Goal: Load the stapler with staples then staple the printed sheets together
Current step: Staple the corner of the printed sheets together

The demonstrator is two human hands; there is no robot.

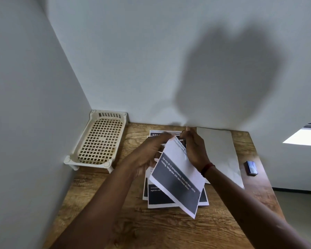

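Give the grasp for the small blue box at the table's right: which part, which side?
Probably best: pinch the small blue box across its two long sides, coming straight down from above. It lies flat on the table, low and narrow, with bare wood round it and the white sheet clear of its left side. The right hand is nearer, though it now holds a printed sheet.

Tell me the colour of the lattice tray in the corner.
The tray is cream, slightly yellowed, clearest in the head view.

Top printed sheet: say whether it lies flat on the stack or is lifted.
Lifted: top printed sheet slants above the stack, upper end in the right hand.
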